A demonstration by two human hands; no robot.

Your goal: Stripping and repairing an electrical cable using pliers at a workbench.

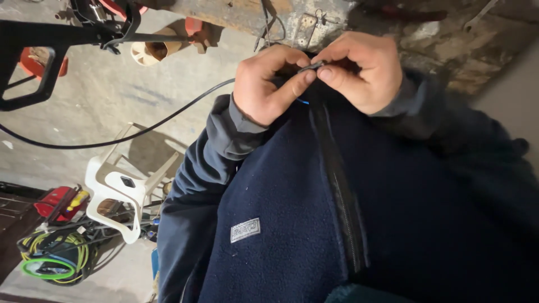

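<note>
A thin black cable (140,130) ends between two hands held close to the chest, above a dark blue fleece jacket (292,224). The left hand (269,84) is closed, thumb and forefinger pinching the cable's end. The right hand (359,70) is closed too, fingertips pinching the same small end piece, touching the left. A speck of blue shows just under the pinch; what it is cannot be told. It looks as if the cable end is being worked or stripped by fingertip, which calls for a firm, steady pinch and small pulls. From the hands the cable sags away left across a concrete floor (101,95). A rough wooden bench edge (247,14) lies just beyond the knuckles, so room ahead is tight. Farther left stand a white plastic chair (120,188), a coiled hose (53,255) and a black tool handle (33,56).
</note>
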